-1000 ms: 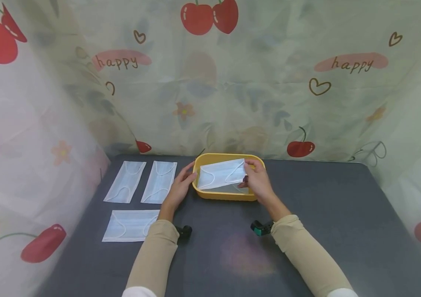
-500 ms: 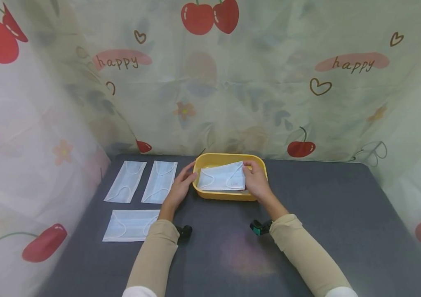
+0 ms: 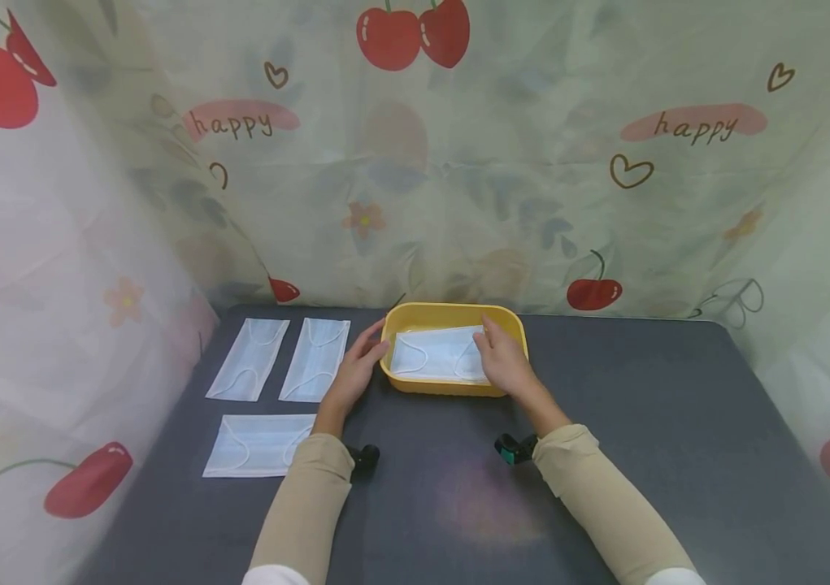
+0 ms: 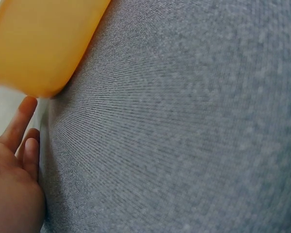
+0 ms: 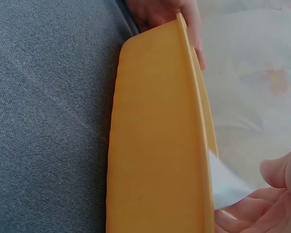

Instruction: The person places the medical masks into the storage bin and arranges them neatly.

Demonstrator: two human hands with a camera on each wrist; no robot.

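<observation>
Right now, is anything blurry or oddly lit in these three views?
Head view: a faint pinkish patch tints the dark tabletop low in the picture; left wrist view: the lower edge of the yellow basket is blurred; right wrist view: the corner of the mask by the right hand looks soft.

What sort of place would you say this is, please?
Probably a small screened tabletop workspace: pale cherry-printed sheeting hangs around three sides of a dark grey table, which holds a yellow rounded rectangular tub and light-blue rectangular face masks.
</observation>
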